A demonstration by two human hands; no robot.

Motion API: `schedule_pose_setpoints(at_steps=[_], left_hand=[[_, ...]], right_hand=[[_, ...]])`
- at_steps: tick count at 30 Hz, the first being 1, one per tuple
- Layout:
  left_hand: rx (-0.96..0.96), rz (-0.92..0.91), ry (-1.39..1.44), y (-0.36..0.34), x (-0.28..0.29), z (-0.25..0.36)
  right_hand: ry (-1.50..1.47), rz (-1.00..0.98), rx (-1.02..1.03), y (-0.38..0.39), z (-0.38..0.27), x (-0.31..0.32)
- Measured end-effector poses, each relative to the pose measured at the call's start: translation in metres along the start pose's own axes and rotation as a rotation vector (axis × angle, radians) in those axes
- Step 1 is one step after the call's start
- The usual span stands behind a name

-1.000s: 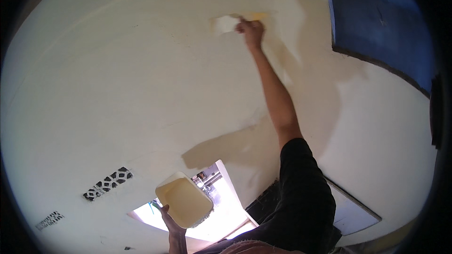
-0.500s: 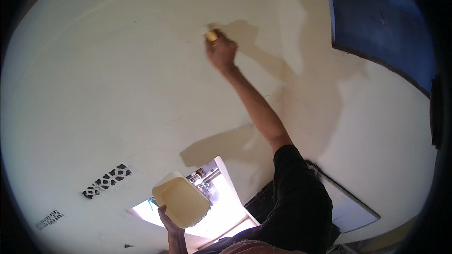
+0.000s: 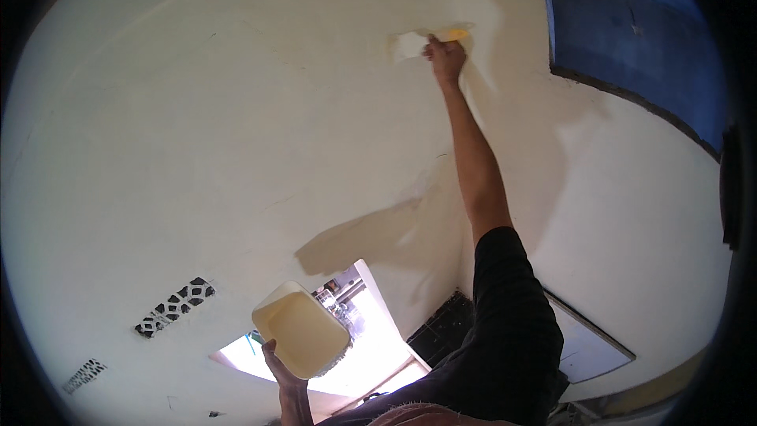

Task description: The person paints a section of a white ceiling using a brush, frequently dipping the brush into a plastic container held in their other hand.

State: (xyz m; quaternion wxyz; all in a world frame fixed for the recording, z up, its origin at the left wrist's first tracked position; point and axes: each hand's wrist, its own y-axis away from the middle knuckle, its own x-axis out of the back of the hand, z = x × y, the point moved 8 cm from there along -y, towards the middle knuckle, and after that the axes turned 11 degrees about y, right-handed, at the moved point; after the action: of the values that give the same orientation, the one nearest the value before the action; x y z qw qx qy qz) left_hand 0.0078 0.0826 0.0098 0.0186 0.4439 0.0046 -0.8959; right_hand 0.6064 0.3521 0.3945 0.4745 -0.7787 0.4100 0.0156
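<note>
My right hand (image 3: 448,61) is raised high against a cream wall (image 3: 252,126), close to the corner. It is closed round a small yellow tool (image 3: 457,35), whose exact kind is blurred and partly hidden by the fingers. A pale, brighter patch (image 3: 408,46) shows on the wall just left of these fingers. Low in the view, my left hand (image 3: 285,371) grips a cream plastic tub (image 3: 309,339) by its near left side, thumb on the rim. The tub is tilted towards me, with a smooth cream inside; I cannot tell how full it is.
A blue panel (image 3: 631,31) with a dark lower edge hangs at the upper right. Behind the tub is a bright opening (image 3: 371,339). Patterned vent blocks (image 3: 175,306) sit in the wall at lower left. A black tiled area (image 3: 441,327) and a framed pale board (image 3: 587,339) flank my right sleeve.
My right hand has moved right along the wall towards the corner, with the yellow tool in it. The pale patch now shows beside it. My left hand and the tub have barely shifted.
</note>
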Motion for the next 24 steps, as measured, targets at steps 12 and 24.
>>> schedule_pose_setpoints(at_steps=[12, 24], left_hand=[[-0.067, 0.101, -0.052, 0.020, -0.008, 0.008], [-0.104, 0.060, -0.195, 0.007, 0.020, 0.009]], right_hand=[[0.699, 0.145, 0.642, 0.159, -0.110, -0.087], [-0.431, -0.507, -0.244, 0.125, -0.042, -0.100]])
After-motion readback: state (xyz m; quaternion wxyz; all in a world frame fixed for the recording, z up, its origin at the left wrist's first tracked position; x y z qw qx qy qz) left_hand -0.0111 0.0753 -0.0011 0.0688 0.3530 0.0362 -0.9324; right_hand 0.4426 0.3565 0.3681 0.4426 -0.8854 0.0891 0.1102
